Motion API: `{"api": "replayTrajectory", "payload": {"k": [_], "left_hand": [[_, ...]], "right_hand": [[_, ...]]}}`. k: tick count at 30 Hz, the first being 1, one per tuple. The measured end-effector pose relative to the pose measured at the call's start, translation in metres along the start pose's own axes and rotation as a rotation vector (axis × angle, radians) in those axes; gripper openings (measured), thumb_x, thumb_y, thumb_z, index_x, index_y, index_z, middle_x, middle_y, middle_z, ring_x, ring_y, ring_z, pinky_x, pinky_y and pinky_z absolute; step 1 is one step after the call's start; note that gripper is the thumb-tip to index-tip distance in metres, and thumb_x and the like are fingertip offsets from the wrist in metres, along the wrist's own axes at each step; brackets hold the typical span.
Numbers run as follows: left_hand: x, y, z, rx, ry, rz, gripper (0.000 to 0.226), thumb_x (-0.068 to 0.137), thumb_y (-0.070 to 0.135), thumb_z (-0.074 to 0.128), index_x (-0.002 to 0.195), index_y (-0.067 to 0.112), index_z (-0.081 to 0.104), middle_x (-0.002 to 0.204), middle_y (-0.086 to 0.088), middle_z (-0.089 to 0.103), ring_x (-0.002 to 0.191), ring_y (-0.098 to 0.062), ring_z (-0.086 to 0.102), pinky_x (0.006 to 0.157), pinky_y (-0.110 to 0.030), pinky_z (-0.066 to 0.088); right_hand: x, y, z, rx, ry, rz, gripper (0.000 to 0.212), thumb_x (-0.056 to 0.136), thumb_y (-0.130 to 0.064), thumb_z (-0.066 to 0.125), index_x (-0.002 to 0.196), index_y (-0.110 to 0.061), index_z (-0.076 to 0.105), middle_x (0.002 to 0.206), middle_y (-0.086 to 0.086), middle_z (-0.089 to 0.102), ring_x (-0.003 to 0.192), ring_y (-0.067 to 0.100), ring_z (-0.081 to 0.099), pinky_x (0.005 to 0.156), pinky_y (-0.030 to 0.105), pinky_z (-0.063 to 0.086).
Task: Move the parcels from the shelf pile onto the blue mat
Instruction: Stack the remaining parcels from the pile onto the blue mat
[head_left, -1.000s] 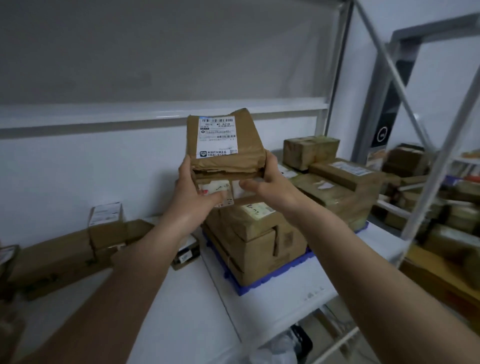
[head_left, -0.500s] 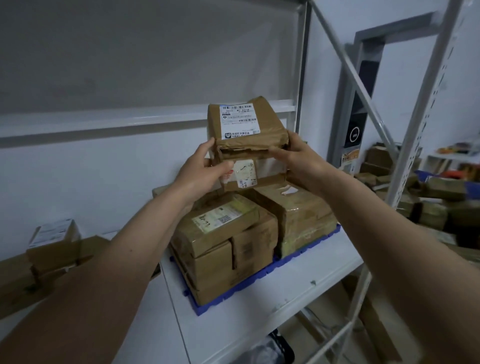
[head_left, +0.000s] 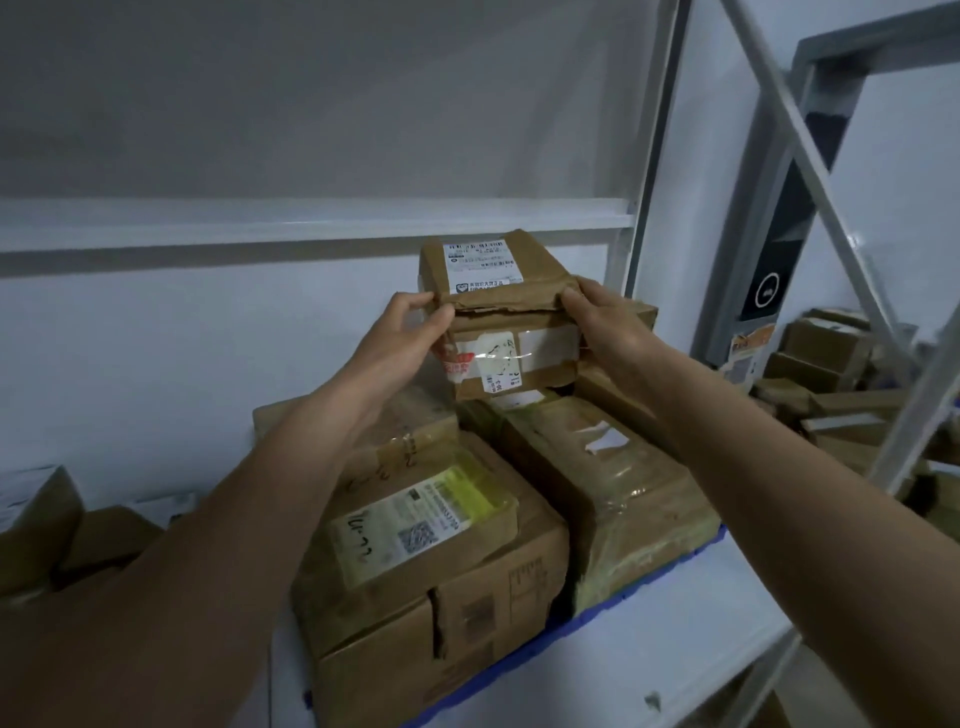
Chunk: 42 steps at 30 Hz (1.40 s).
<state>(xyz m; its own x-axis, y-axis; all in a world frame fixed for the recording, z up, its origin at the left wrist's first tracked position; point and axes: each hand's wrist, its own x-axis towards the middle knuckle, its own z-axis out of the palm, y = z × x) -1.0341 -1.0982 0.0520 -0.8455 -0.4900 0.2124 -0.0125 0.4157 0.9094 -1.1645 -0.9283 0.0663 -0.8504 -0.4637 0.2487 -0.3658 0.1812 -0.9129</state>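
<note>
The two held parcels have come lower and now sit over the stack on the blue mat (head_left: 644, 577).
The left hand (head_left: 400, 343) and right hand (head_left: 608, 322) each pinch the sides of the top parcel (head_left: 493, 275) and the taped parcel (head_left: 511, 358) beneath; best to lower them level, settle them squarely on the boxes below, then let go both sides together.

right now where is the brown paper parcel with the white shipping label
In the head view the brown paper parcel with the white shipping label sits centre frame, gripped between the left hand and right hand, on a taped cardboard box above the stack.
</note>
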Motion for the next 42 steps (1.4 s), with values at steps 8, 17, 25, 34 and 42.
{"api": "replayTrajectory", "payload": {"k": [8, 17, 25, 34, 42], "left_hand": [[0.034, -0.028, 0.025, 0.059, 0.012, -0.135, 0.042, 0.096, 0.049, 0.046, 0.134, 0.032, 0.040, 0.132, 0.000, 0.054, 0.116, -0.019, 0.053, 0.095, -0.038, 0.041], [0.048, -0.036, 0.046, 0.154, 0.134, -0.183, 0.033, 0.098, 0.043, 0.045, 0.125, 0.024, 0.042, 0.116, -0.004, 0.062, 0.077, -0.006, 0.058, 0.056, -0.022, 0.040], [0.060, -0.034, 0.062, 0.302, 0.188, -0.254, 0.034, 0.096, 0.048, 0.044, 0.113, 0.019, 0.048, 0.115, -0.007, 0.060, 0.093, -0.019, 0.056, 0.068, -0.029, 0.040], [0.066, -0.039, 0.077, 0.378, 0.249, -0.263, 0.029, 0.095, 0.047, 0.048, 0.105, 0.019, 0.048, 0.106, -0.006, 0.058, 0.090, -0.027, 0.058, 0.065, -0.029, 0.039], [0.070, -0.039, 0.081, 0.409, 0.275, -0.230, 0.032, 0.086, 0.042, 0.065, 0.104, 0.023, 0.047, 0.097, -0.002, 0.062, 0.086, -0.019, 0.059, 0.074, -0.036, 0.050]], "right_hand": [[0.044, 0.047, 0.011, -0.010, -0.032, 0.061, 0.028, 0.100, -0.029, 0.038, 0.120, -0.018, 0.055, 0.120, 0.009, 0.057, 0.112, 0.028, 0.053, 0.100, 0.050, 0.043], [0.074, 0.078, 0.016, 0.037, -0.123, 0.077, 0.033, 0.100, -0.027, 0.039, 0.129, -0.021, 0.054, 0.129, 0.007, 0.055, 0.118, 0.026, 0.050, 0.104, 0.047, 0.041], [0.089, 0.095, 0.012, 0.039, -0.165, 0.038, 0.038, 0.100, -0.021, 0.041, 0.136, -0.014, 0.050, 0.137, 0.009, 0.052, 0.123, 0.023, 0.047, 0.101, 0.030, 0.036], [0.096, 0.101, 0.004, -0.010, -0.151, 0.013, 0.042, 0.102, -0.025, 0.037, 0.144, -0.019, 0.041, 0.144, 0.008, 0.045, 0.130, 0.025, 0.041, 0.096, 0.028, 0.033], [0.096, 0.098, 0.003, -0.287, -0.136, -0.127, 0.043, 0.102, -0.019, 0.036, 0.144, -0.024, 0.040, 0.142, 0.007, 0.049, 0.128, 0.029, 0.045, 0.105, 0.034, 0.033]]}}
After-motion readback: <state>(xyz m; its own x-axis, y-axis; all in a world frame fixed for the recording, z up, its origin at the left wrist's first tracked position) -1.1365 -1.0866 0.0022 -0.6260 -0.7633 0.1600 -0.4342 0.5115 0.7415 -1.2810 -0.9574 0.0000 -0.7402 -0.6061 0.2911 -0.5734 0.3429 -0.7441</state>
